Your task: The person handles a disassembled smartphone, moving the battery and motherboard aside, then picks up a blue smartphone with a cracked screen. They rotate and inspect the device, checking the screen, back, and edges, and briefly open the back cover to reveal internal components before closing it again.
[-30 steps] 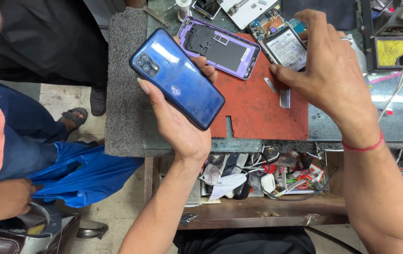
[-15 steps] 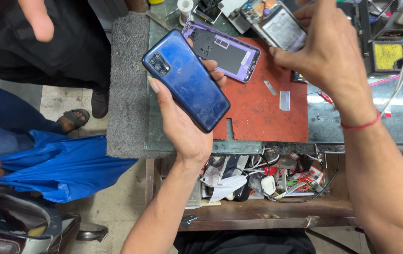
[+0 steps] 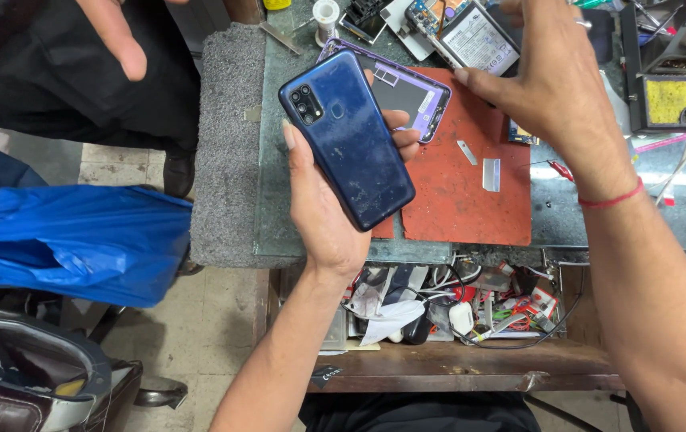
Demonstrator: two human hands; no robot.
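Blue phone, scuffed glossy back (camera cluster top), left hand gripping

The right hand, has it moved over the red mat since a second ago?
Yes. The right hand has shifted toward the far edge of the red mat; earlier it lay over the mat's middle, by the small metal strips, which now lie uncovered.
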